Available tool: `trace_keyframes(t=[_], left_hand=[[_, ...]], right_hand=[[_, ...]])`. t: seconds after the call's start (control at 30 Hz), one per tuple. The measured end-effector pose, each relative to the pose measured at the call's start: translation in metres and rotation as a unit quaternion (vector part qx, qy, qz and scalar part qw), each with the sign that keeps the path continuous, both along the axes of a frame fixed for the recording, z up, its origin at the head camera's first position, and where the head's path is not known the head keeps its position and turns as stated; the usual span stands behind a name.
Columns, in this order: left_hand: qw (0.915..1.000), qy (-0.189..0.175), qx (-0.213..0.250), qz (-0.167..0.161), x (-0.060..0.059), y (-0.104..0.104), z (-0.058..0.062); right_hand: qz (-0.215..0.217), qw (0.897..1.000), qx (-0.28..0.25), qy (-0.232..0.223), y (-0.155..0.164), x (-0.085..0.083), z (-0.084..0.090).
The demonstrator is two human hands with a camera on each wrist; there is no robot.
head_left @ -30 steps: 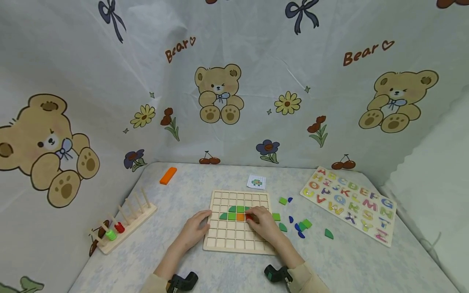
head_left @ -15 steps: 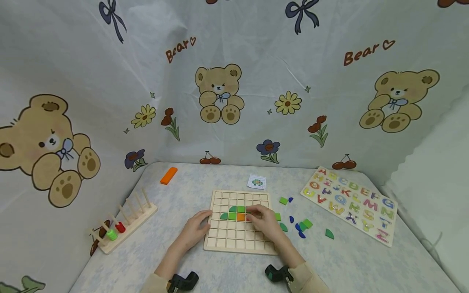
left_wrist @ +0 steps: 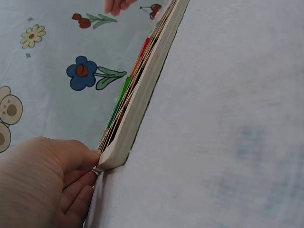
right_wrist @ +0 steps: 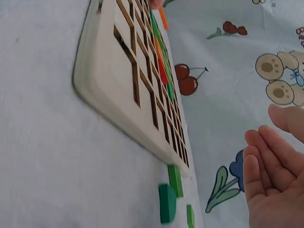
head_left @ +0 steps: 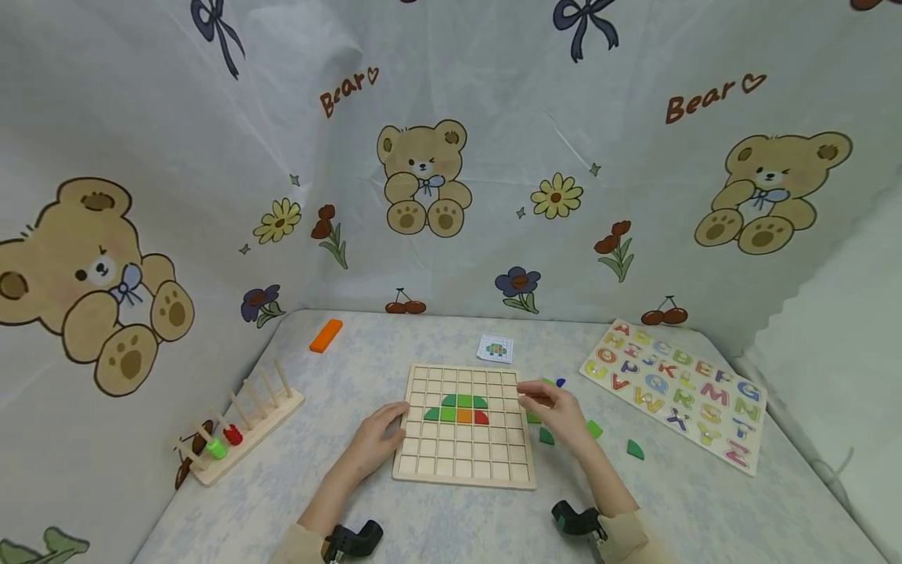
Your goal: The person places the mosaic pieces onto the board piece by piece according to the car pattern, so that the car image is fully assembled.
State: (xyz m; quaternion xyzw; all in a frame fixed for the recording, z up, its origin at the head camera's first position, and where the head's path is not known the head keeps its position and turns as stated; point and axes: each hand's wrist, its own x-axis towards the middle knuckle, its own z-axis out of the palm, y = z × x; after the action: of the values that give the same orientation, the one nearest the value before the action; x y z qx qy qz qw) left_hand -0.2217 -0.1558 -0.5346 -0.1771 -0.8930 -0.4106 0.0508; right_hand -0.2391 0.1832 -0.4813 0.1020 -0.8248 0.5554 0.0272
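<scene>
A wooden grid board [head_left: 461, 462] lies on the table. Several coloured pieces sit in its upper cells, among them an orange square [head_left: 463, 415], a red piece [head_left: 481, 417] and dark green quarter-rounds [head_left: 431, 415]. At the board's left edge, my left hand [head_left: 377, 437] holds the rim; the left wrist view shows the thumb [left_wrist: 78, 156] against the edge, fingers curled beside it. My right hand [head_left: 560, 415], apart from the board's right edge, hovers over loose pieces with nothing in its loosely bent fingers. It partly hides those pieces, including a green square [head_left: 594, 428].
A small pattern card [head_left: 496, 348] lies behind the board. An alphabet board [head_left: 676, 392] is at the right, near a dark green quarter-round piece [head_left: 636, 449]. To the left stand a peg rack [head_left: 261, 435] with green and red beads and an orange bar [head_left: 326, 335].
My right hand has let go of the red piece, which now shows in its cell, and has moved right off the board toward the loose pieces. The left hand stays put.
</scene>
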Motion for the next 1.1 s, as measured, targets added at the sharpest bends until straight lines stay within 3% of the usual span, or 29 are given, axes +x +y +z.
trace_keyframes(t=[0.43, 0.63, 0.77, 0.97, 1.1], left_hand=[[1.0, 0.0, -0.004, 0.005, 0.0, 0.001, -0.002], [1.0, 0.0, -0.001, 0.006, -0.001, 0.0, 0.0], [1.0, -0.001, -0.007, 0.007, -0.002, 0.0, 0.0], [0.9999, -0.006, -0.007, 0.009, -0.001, 0.0, 0.001], [0.9999, -0.007, -0.005, 0.007, -0.001, 0.0, 0.0]], right_hand=[[-0.068, 0.995, 0.068, 0.002, 0.099, 0.025, 0.003], [-0.131, 0.982, 0.136, -0.015, 0.133, 0.04, 0.003], [-0.152, 0.973, 0.169, -0.028, 0.148, 0.048, 0.003], [-0.151, 0.972, 0.164, -0.067, 0.159, 0.059, -0.007], [-0.164, 0.971, 0.162, -0.059, 0.16, 0.062, -0.017]])
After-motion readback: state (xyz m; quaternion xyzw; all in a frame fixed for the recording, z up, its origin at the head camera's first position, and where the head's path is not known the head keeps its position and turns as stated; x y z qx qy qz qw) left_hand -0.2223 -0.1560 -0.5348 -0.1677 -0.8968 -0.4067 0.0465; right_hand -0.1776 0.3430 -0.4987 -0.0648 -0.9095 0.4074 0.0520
